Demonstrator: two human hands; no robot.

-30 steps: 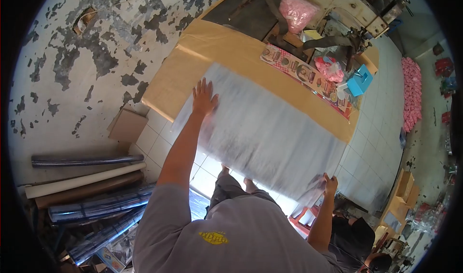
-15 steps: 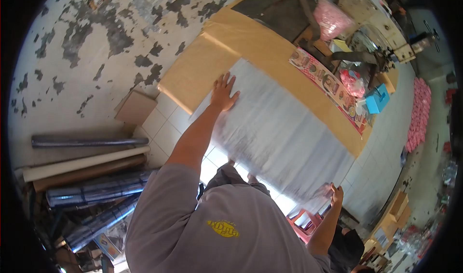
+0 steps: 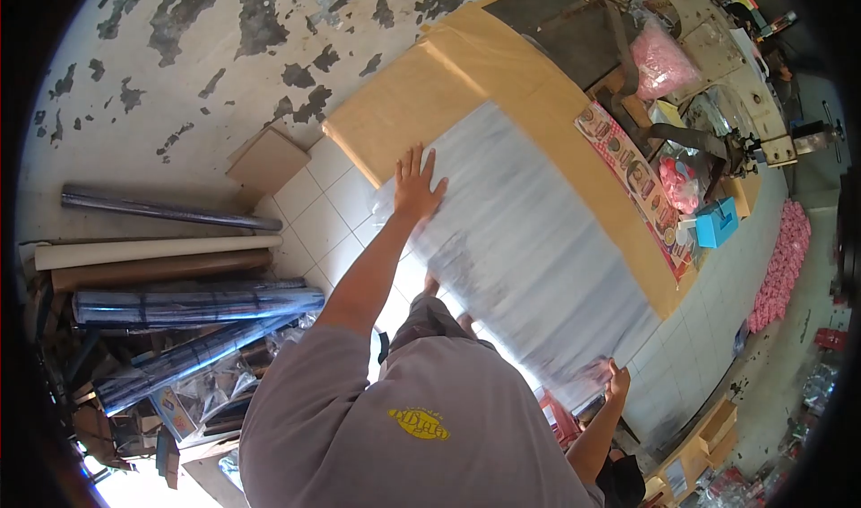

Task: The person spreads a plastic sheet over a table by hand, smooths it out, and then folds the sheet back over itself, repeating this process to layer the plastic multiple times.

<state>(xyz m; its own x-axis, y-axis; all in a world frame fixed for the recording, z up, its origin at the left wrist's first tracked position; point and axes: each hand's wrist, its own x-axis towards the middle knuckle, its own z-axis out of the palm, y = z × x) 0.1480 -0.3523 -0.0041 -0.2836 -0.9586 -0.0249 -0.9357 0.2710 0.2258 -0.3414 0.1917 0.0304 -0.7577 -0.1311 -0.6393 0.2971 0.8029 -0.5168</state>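
A translucent greyish plastic sheet (image 3: 529, 230), streaked and wrinkled along its near edge, lies over a table topped with brown paper (image 3: 538, 78). My left hand (image 3: 419, 185) rests palm down with fingers spread at the sheet's left side, near the table's corner. At the near right corner of the sheet, my right hand (image 3: 617, 380) is closed on its edge, thumb and fingers together. The near part of the sheet hangs past the table's brown edge, over the tiled floor.
On the table's far side lie a printed strip (image 3: 632, 181), a blue box (image 3: 717, 223), a bag of pink pieces (image 3: 664, 60) and metal machinery. Rolls of film (image 3: 193, 308) are stacked at the left. Pink bundles (image 3: 778, 266) lie at the right. A red chair (image 3: 560, 418) stands below the sheet.
The whole view has shifted as my head moved, showing more of the left-hand rolls. My left hand stays spread on the sheet; my right hand remains at its near right corner.
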